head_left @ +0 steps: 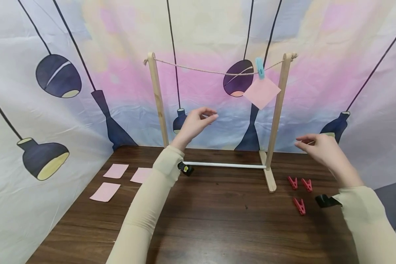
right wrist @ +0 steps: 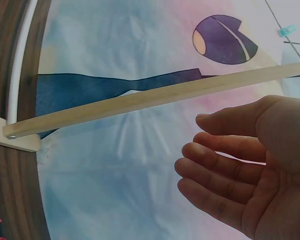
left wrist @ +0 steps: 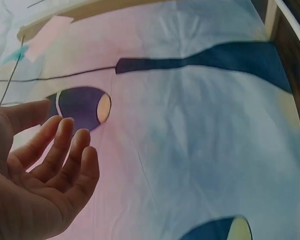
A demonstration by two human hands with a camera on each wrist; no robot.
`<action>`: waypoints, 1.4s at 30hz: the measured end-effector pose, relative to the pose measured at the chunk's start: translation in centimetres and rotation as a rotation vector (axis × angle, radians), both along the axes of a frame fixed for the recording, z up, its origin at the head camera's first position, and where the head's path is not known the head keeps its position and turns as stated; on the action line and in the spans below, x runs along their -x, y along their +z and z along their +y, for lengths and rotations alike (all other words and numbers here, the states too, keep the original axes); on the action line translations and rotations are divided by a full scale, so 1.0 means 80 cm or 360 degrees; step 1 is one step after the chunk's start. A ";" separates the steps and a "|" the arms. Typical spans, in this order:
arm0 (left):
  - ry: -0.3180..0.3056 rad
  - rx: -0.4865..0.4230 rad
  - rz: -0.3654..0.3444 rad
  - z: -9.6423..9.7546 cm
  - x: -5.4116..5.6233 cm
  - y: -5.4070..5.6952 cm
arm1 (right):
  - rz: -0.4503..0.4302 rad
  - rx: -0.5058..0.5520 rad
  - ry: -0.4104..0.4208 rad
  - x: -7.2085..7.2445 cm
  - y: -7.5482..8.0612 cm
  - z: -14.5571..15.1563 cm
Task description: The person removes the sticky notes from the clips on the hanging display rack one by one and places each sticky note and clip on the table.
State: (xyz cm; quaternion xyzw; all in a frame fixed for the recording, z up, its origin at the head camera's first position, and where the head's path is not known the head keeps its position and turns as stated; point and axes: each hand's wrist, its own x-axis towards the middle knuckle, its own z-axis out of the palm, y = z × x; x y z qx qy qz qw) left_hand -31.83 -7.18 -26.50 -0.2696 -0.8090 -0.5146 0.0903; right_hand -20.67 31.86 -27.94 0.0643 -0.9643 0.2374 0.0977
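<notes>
My left hand (head_left: 198, 124) hovers in front of the wooden frame, between its posts, fingers loosely bent with nothing in them. To the right of the frame, my right hand (head_left: 320, 148) is raised in the air, also holding nothing. A pink paper square (head_left: 262, 93) hangs by one corner from the string (head_left: 204, 70), near the right post (head_left: 278, 110). The blue clothespin (head_left: 259, 68) pins it there. Three red clothespins (head_left: 299, 206) lie on the table below my right hand. Pink paper squares (head_left: 105, 192) lie on the left, one partly hidden behind my left sleeve.
A white rod (head_left: 226, 165) joins the frame's feet low above the brown table (head_left: 217, 227). The right foot (head_left: 268, 176) juts toward me. Behind everything hangs a cloth (head_left: 204, 33) printed with lamps. A dark wrist camera (head_left: 326, 201) sticks out from the right sleeve.
</notes>
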 end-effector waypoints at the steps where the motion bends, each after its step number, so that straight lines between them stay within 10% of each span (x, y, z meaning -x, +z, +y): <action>1: 0.0007 -0.0016 0.0008 0.005 0.001 0.001 | -0.0011 0.0003 0.0000 0.002 0.002 -0.002; 16: -0.0013 0.0128 0.0125 0.106 -0.007 0.012 | 0.0086 0.0013 -0.0020 0.010 0.027 -0.015; 28: -0.0246 -0.0315 -0.0207 0.134 -0.001 0.011 | 0.0067 0.0012 -0.0027 0.015 0.036 -0.019; 42: -0.0267 -0.0582 -0.0089 0.161 -0.009 0.013 | 0.0086 0.0034 -0.0034 0.020 0.050 -0.023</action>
